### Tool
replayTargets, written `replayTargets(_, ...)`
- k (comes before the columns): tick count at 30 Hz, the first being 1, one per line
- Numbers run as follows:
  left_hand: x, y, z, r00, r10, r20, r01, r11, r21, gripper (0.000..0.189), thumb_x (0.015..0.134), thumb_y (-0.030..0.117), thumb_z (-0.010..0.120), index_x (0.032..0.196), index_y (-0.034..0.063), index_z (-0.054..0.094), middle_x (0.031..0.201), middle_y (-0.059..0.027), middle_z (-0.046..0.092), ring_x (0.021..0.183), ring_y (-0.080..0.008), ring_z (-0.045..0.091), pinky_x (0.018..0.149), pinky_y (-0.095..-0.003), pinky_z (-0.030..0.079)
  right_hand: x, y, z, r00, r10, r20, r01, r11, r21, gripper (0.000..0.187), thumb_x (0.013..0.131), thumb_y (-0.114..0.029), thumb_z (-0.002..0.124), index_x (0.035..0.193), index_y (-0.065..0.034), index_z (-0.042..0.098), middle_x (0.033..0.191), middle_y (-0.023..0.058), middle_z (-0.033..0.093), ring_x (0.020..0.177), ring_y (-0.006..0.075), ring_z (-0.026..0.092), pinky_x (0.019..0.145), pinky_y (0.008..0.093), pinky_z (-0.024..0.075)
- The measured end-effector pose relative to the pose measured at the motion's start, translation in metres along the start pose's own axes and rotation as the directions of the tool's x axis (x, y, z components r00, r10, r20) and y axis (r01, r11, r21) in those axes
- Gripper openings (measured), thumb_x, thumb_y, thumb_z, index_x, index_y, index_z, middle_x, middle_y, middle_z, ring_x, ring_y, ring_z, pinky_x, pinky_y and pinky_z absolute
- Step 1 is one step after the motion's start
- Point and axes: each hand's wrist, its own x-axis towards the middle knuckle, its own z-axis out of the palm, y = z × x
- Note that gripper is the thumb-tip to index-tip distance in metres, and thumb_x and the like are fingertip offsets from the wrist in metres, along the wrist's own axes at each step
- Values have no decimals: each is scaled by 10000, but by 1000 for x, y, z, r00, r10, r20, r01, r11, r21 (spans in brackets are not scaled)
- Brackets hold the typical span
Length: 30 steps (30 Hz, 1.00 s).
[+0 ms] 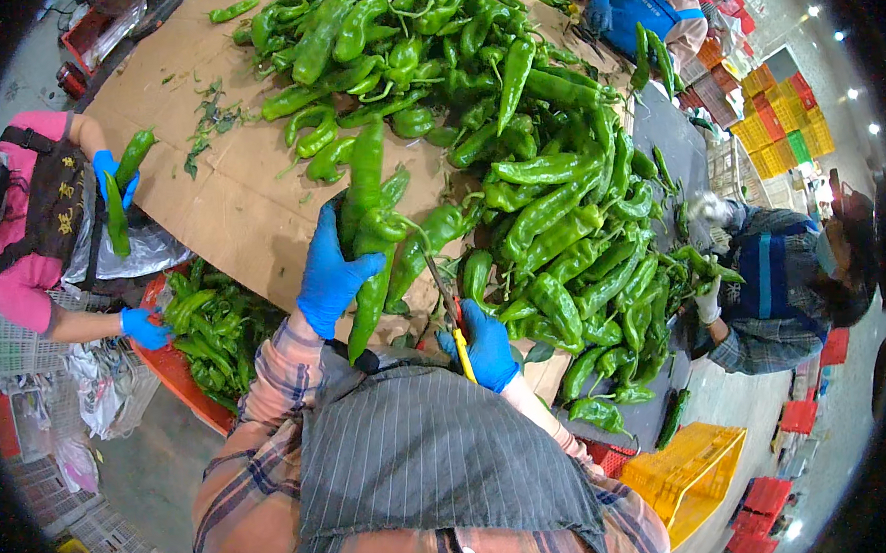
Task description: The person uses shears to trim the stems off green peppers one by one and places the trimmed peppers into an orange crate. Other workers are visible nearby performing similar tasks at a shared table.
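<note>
My left hand [330,275], in a blue glove, grips a bunch of long green peppers [366,171] above the table's near edge. One pepper points up and another hangs down past the palm. In my right hand [489,348], also gloved in blue, is a pair of snips [459,343] with yellow and red handles. Its slim blades reach up beside a curved pepper stem [420,233] of the bunch. Whether the blades touch the stem I cannot tell. A large heap of green peppers [561,229] lies right beyond and to the right of my hands.
Brown cardboard [205,191] covers the table, with leaf scraps [213,119] on it. A co-worker at left holds peppers [116,211] over an orange-red bin [186,399]. Two others work at the right and far right. A yellow crate [682,474] stands at the lower right.
</note>
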Motion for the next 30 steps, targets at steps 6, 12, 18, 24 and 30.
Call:
replayTargets(6, -5, 0, 6, 994, -79, 72, 80, 997, -11, 651, 693, 7, 642, 1300, 24, 409, 1148, -81, 543, 1043, -169, 533, 915, -311, 444, 16, -14, -5, 982, -90, -168, 99, 994, 43, 383, 721, -227, 798, 912, 16, 571, 663, 108, 538, 639, 116, 421, 565, 312, 429)
replayTargets(12, 2, 7, -19, 936, -272, 223, 331, 466, -821, 603, 775, 237, 605, 1327, 63, 434, 1172, -120, 552, 1079, -256, 549, 954, -356, 446, 8, -14, -3, 985, 6, -173, 58, 929, 365, 195, 746, -55, 703, 870, -3, 561, 692, 43, 559, 647, 91, 482, 589, 258, 428)
replayTargets(18, 11, 3, -26, 983, -124, 134, 170, 346, -923, 656, 820, 370, 592, 1365, 57, 402, 1268, -129, 507, 1189, -265, 486, 1041, -465, 362, -10, 8, -3, 990, -57, -130, 72, 990, 118, 448, 731, -235, 782, 1058, 5, 592, 712, 143, 626, 602, 231, 589, 561, 355, 466)
replayTargets(24, 12, -6, -20, 984, -109, 137, 165, 309, -937, 641, 851, 396, 560, 1372, 60, 396, 1271, -132, 506, 1195, -263, 485, 1032, -473, 372, -16, 23, 0, 990, -68, -123, 81, 992, 101, 527, 695, -373, 797, 1035, -31, 584, 725, 168, 622, 621, 353, 616, 543, 375, 471)
replayTargets(30, 13, -6, -9, 974, -156, 167, 201, 240, -950, 582, 855, 400, 558, 1309, 49, 460, 1223, -129, 557, 1106, -281, 553, 1034, -477, 370, -12, 17, 2, 992, -64, -112, 69, 996, 47, 566, 686, -386, 805, 1080, -47, 579, 736, 144, 632, 638, 312, 631, 563, 357, 482)
